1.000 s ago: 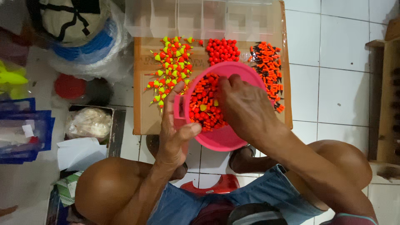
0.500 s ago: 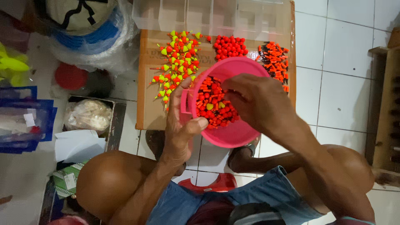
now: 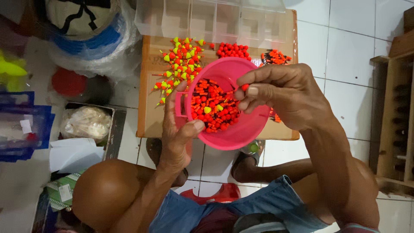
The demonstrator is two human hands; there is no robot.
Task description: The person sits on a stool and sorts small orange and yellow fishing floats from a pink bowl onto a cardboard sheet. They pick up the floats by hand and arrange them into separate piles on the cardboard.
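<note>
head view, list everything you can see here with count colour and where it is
pink bowl: one, pink, held over the board
small floats in bowl: many, mostly red and orange, a few yellow
float piles: three on the board; yellow-red left, red middle, orange-black right
cardboard board: one, brown, on the white tiled floor
clear compartment box: one, transparent, at the board's far edge
bagged white stuff in a tray: one, left of the board
red lid: one, far left
wooden rack: one, right edge
left hand: grips the bowl's rim
right hand: pinches a red float over the bowl
</note>
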